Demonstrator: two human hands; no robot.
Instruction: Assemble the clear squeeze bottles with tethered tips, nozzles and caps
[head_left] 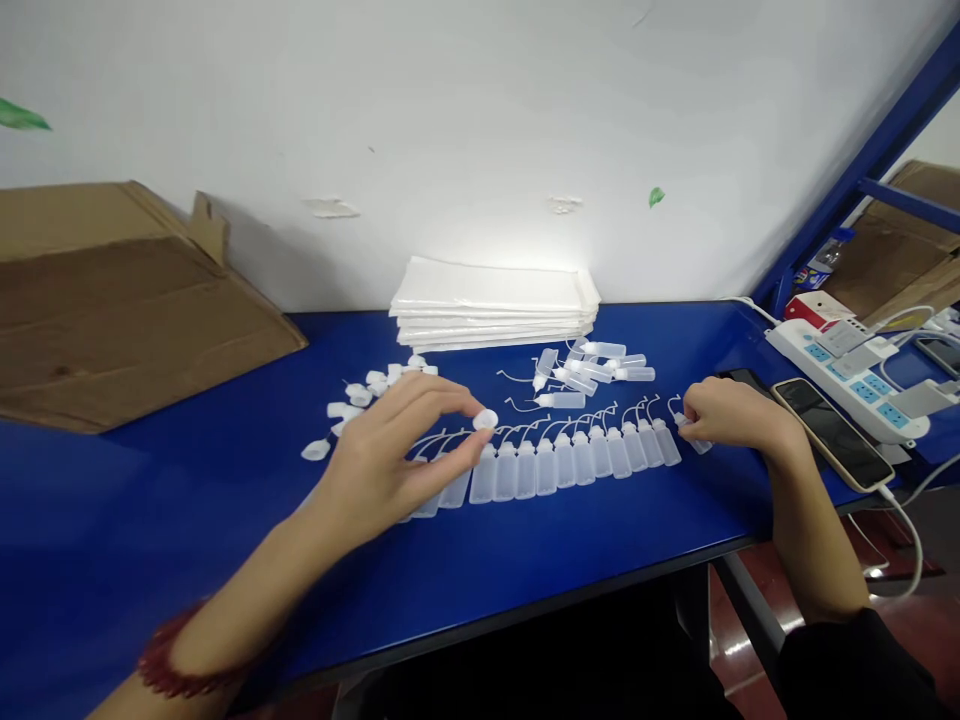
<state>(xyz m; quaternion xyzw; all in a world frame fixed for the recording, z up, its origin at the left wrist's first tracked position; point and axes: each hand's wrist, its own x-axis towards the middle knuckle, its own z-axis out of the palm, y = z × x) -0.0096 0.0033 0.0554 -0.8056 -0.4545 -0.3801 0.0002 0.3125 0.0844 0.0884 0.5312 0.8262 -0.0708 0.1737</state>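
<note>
Now the left hand (390,455) pinches a cap (485,420) betw. thumb & forefinger just over the bottle row (570,460), while the right hand (731,412) grips the far-right bottle (699,443) on the table (150,520).

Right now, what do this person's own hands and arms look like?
The left hand and right hand are bare, with no gloves. A dark red beaded bracelet circles the left wrist. A black sleeve ends near the right elbow, leaving that forearm uncovered.
</note>
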